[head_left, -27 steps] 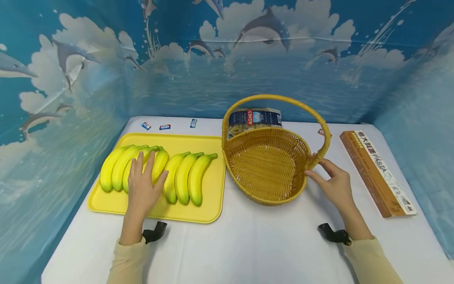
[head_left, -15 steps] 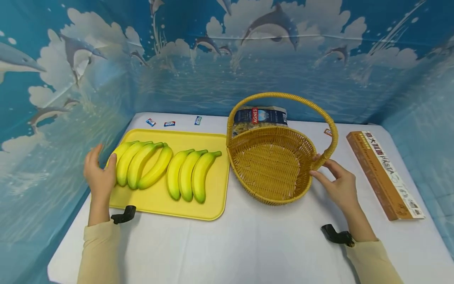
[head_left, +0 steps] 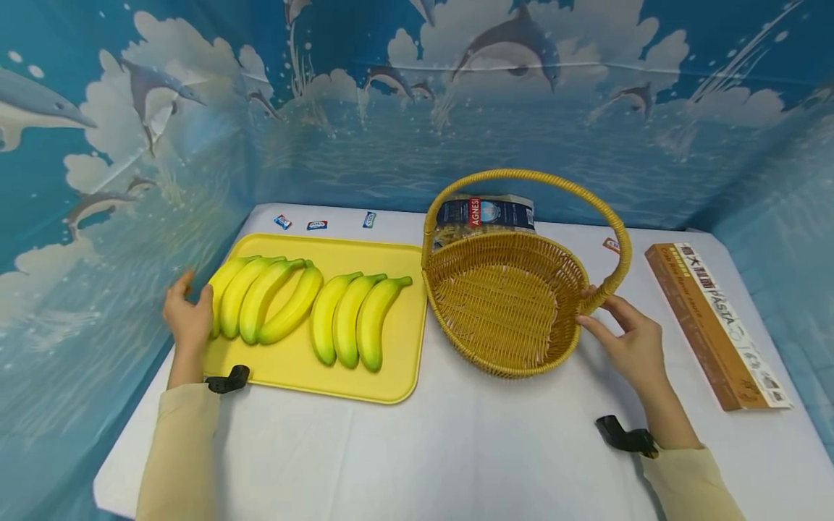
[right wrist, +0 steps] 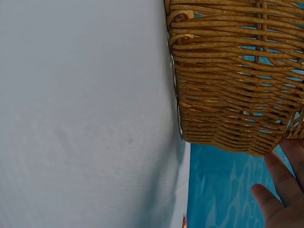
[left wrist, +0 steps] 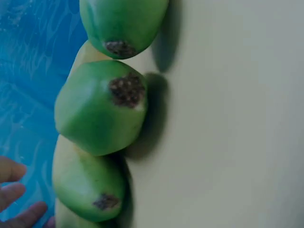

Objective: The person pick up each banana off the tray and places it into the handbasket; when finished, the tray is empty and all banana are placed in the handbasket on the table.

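Yellow-green bananas (head_left: 263,300) lie side by side on a yellow tray (head_left: 391,383) at the left. My left hand (head_left: 189,315) is at the tray's left edge, beside the outermost banana (head_left: 224,278), its thumb close to that fruit; whether they touch I cannot tell. In the left wrist view its fingers (left wrist: 23,216) are spread apart near the dark-tipped banana ends (left wrist: 102,114). Right of the tray stands a wicker basket (head_left: 502,318) with a tall arched handle. My right hand (head_left: 632,344) pinches its right rim at the handle's foot, thumb on the near side.
Behind the basket is a bag of pasta (head_left: 485,213). A long brown-and-white pasta box (head_left: 717,325) lies at the right. Small wrapped sweets (head_left: 317,225) are scattered along the back edge, by a dolphin-print backdrop (head_left: 365,145).
My left hand has moved leftward from over the bananas to the tray's left edge. My right hand keeps its hold on the basket rim. The head view has shifted slightly.
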Motion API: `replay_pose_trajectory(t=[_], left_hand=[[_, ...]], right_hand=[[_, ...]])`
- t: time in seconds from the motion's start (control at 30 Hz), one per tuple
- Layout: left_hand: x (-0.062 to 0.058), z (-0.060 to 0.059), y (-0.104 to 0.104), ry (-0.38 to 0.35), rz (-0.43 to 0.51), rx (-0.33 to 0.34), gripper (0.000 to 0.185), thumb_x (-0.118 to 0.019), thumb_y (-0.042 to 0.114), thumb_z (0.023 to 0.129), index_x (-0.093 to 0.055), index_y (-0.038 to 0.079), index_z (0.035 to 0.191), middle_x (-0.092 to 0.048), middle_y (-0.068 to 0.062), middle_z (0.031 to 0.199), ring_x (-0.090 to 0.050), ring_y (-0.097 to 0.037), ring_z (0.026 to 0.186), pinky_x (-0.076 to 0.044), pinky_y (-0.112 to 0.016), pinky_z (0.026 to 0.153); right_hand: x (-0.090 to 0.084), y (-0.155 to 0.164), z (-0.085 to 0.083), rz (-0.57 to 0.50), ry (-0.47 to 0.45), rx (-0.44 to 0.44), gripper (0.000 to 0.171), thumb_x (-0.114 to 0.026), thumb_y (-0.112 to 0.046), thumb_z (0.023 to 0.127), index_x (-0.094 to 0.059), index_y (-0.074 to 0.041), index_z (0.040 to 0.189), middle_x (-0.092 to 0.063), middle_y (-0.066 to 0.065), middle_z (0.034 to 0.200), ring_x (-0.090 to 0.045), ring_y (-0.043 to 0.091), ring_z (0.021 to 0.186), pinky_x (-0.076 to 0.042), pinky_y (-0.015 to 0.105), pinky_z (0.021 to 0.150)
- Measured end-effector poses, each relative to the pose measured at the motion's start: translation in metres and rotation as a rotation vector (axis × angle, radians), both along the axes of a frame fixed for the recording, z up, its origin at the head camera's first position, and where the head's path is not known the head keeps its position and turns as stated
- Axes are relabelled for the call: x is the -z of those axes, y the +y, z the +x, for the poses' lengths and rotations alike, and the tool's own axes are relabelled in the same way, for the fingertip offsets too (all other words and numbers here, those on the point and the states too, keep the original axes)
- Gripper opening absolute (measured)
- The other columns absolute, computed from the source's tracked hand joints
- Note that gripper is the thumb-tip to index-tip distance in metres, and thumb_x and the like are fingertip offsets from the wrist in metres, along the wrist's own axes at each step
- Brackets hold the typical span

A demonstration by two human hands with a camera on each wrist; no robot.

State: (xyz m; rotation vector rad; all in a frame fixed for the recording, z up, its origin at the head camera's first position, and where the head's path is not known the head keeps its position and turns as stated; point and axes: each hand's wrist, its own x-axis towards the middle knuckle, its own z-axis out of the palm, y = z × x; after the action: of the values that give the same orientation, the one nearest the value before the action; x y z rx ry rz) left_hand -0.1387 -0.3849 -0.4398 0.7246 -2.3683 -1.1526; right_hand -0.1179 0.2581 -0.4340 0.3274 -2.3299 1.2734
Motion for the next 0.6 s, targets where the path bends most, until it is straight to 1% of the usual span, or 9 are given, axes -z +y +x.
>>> replay_pose_trajectory(t=[0.1, 0.13, 0.17, 0.23, 0.33, 0.43, 0.5, 0.6], left_hand=[[0.009, -0.006, -0.006, -0.085, 0.019, -0.016, 0.052, -0.048, 0.021, 0.101, -0.038, 0.010, 0.151, -0.040, -0.015, 0.152, -0.039, -0.037, 0.136, -0.032, -0.050, 0.111], [0.012, -0.008, -0.008, -0.111, 0.017, -0.012, 0.053, -0.048, 0.021, 0.101, -0.037, 0.009, 0.151, -0.039, -0.016, 0.152, -0.039, -0.038, 0.135, -0.033, -0.050, 0.111], [0.014, -0.009, -0.010, -0.129, 0.015, -0.010, 0.053, -0.049, 0.021, 0.101, -0.037, 0.007, 0.151, -0.039, -0.018, 0.152, -0.038, -0.039, 0.136, -0.032, -0.050, 0.112], [0.019, -0.011, -0.013, -0.161, 0.017, -0.006, 0.054, -0.050, 0.023, 0.100, -0.037, 0.006, 0.150, -0.039, -0.020, 0.152, -0.036, -0.040, 0.138, -0.027, -0.050, 0.115], [0.023, -0.013, -0.014, -0.171, 0.029, -0.010, 0.054, -0.051, 0.024, 0.100, -0.039, 0.005, 0.149, -0.041, -0.021, 0.151, -0.032, -0.040, 0.141, -0.020, -0.048, 0.119], [0.024, -0.013, -0.014, -0.162, 0.034, -0.026, 0.053, -0.052, 0.025, 0.100, -0.042, 0.004, 0.148, -0.042, -0.021, 0.150, -0.032, -0.039, 0.142, -0.020, -0.047, 0.120], [0.023, -0.013, -0.013, -0.162, 0.027, -0.031, 0.053, -0.052, 0.025, 0.100, -0.042, 0.005, 0.147, -0.043, -0.021, 0.149, -0.032, -0.039, 0.142, -0.022, -0.047, 0.119], [0.022, -0.012, -0.011, -0.160, 0.003, -0.035, 0.052, -0.053, 0.024, 0.099, -0.044, 0.003, 0.146, -0.045, -0.023, 0.147, -0.034, -0.041, 0.140, -0.021, -0.048, 0.119]], right_hand=[[-0.014, -0.009, 0.007, 0.005, -0.009, 0.007, 0.041, -0.076, 0.013, 0.074, -0.066, 0.008, 0.114, -0.070, -0.004, 0.115, -0.055, -0.012, 0.114, -0.039, 0.006, 0.098], [-0.013, -0.008, 0.007, 0.004, -0.012, 0.007, 0.041, -0.076, 0.013, 0.074, -0.066, 0.008, 0.114, -0.070, -0.007, 0.115, -0.055, -0.012, 0.114, -0.038, 0.006, 0.098], [-0.012, -0.008, 0.007, 0.003, -0.010, 0.006, 0.041, -0.076, 0.013, 0.074, -0.066, 0.009, 0.114, -0.070, -0.007, 0.116, -0.055, -0.012, 0.114, -0.038, 0.006, 0.098], [-0.008, -0.006, 0.005, 0.002, 0.000, 0.002, 0.041, -0.076, 0.014, 0.074, -0.066, 0.009, 0.114, -0.070, -0.002, 0.116, -0.055, -0.012, 0.115, -0.038, 0.006, 0.099], [0.003, 0.000, 0.000, -0.001, 0.016, -0.005, 0.044, -0.076, 0.016, 0.072, -0.067, 0.007, 0.115, -0.071, 0.009, 0.116, -0.055, -0.011, 0.116, -0.038, 0.007, 0.100], [0.013, 0.007, -0.006, 0.001, 0.019, -0.007, 0.048, -0.077, 0.016, 0.071, -0.068, 0.004, 0.116, -0.070, 0.018, 0.115, -0.056, -0.010, 0.116, -0.038, 0.008, 0.100], [0.017, 0.009, -0.007, -0.002, 0.014, -0.007, 0.049, -0.077, 0.015, 0.071, -0.068, 0.001, 0.117, -0.069, 0.018, 0.116, -0.056, -0.009, 0.116, -0.039, 0.008, 0.100], [0.019, 0.011, -0.008, -0.001, 0.010, -0.007, 0.049, -0.077, 0.015, 0.071, -0.069, 0.001, 0.117, -0.069, 0.021, 0.116, -0.055, -0.010, 0.116, -0.039, 0.008, 0.100]])
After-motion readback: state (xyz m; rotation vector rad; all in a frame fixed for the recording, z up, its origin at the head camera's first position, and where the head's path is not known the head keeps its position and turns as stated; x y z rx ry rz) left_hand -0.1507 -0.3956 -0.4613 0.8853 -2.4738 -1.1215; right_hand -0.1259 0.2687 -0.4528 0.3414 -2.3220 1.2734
